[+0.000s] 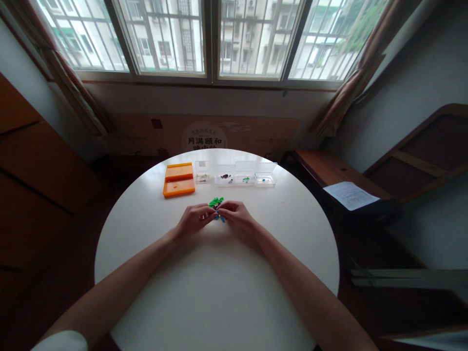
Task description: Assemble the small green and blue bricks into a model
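Note:
Over the middle of the round white table, my left hand (197, 215) and my right hand (236, 212) meet with fingers pinched together. Between the fingertips is a small blue piece (217, 213), perhaps a toy building brick; both hands seem to grip it. Just beyond the fingers a cluster of bright green pieces (216, 201) shows, with something brown under it partly hidden by the fingers. Another blue piece (223, 219) lies just below the fingertips. Whether the green and blue pieces are joined cannot be made out.
An orange open case (179, 189) stands at the back left of the white table (219, 302). Beside it are clear plastic boxes with raised lids (266, 179), holding small dark, green and blue pieces. A printed sheet (351, 195) lies on a wooden bench (321, 165) at the right.

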Demonstrator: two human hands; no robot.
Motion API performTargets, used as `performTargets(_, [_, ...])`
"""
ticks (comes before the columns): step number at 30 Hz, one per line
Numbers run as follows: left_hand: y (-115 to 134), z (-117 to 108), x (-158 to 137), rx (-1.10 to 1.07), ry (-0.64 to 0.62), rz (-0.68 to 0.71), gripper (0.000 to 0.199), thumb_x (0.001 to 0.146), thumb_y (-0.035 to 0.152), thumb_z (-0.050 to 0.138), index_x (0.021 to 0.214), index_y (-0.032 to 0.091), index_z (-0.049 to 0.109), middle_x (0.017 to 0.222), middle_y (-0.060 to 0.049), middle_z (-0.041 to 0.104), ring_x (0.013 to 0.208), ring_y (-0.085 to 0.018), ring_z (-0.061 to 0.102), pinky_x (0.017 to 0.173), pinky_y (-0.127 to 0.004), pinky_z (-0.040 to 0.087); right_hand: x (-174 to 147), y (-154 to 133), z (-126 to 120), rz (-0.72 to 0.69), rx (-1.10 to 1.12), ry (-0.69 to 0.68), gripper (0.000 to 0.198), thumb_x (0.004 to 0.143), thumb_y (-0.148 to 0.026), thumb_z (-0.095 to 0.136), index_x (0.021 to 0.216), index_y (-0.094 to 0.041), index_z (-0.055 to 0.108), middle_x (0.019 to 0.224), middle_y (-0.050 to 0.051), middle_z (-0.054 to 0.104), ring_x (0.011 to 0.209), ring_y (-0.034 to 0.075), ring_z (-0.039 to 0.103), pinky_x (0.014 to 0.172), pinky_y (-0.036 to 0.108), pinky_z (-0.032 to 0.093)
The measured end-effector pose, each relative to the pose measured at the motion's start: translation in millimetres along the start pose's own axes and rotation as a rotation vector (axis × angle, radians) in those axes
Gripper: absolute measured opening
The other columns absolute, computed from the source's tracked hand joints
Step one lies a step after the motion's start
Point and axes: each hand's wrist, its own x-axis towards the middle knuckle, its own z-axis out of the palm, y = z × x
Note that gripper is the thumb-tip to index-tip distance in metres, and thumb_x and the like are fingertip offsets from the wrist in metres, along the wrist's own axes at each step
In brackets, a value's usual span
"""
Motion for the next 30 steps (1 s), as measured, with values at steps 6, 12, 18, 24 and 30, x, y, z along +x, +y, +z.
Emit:
performTargets(6, [-0.2,0.7,-0.1,-0.021,-0.012,0.009,0.019,0.085,0.03,0.057,0.08,0.015,0.068,0.068,-0.003,0.061,0.054,-0.007,0.051,0.054,-0.018,0.041,-0.3,-1.5,0.1,0.013,-0.019,0.0,0.026,0.064,-0.036,0.074,0.077,-0.014,0.071,0.067,0.003,0.064,0.056,0.01,0.051,0.054,0.024,0.038])
performTargets(12, [-0.7,0.7,-0.3,-0.022,-0.006,0.02,0.018,0.084,0.03,0.058,0.081,0.015,0.068,0.069,-0.002,0.062,0.053,-0.007,0.051,0.053,-0.017,0.042,-0.9,-3.6,0.5,0.022,-0.052,0.008,0.027,0.063,-0.036,0.075,0.078,-0.014,0.072,0.065,0.003,0.064,0.054,0.009,0.05,0.052,0.023,0.038])
performTargets(18, [-1.9,1.2,-0.6,-0.024,0.014,0.035,0.017,0.083,0.031,0.059,0.083,0.015,0.068,0.069,-0.002,0.062,0.052,-0.007,0.051,0.052,-0.017,0.042,-0.7,-3.0,-0.7,0.023,-0.061,-0.011,0.029,0.063,-0.037,0.074,0.08,-0.014,0.073,0.065,0.003,0.064,0.053,0.01,0.05,0.051,0.024,0.038])
performTargets(24, [-2.6,1.5,-0.4,-0.031,0.014,0.026,0.017,0.083,0.03,0.06,0.084,0.015,0.068,0.069,-0.002,0.062,0.052,-0.007,0.052,0.052,-0.017,0.042,-0.1,-0.6,-1.9,0.008,-0.049,-0.018,0.028,0.061,-0.035,0.076,0.081,-0.015,0.073,0.068,0.004,0.066,0.056,0.01,0.051,0.054,0.024,0.038])
performTargets(30, [-3.2,2.1,-0.6,-0.038,0.005,0.021,0.015,0.083,0.028,0.06,0.086,0.016,0.068,0.069,-0.002,0.062,0.052,-0.007,0.051,0.052,-0.017,0.042,-0.1,-0.1,-1.9,0.009,-0.035,-0.02,0.029,0.06,-0.036,0.076,0.08,-0.015,0.073,0.071,0.004,0.067,0.06,0.011,0.054,0.058,0.025,0.039])
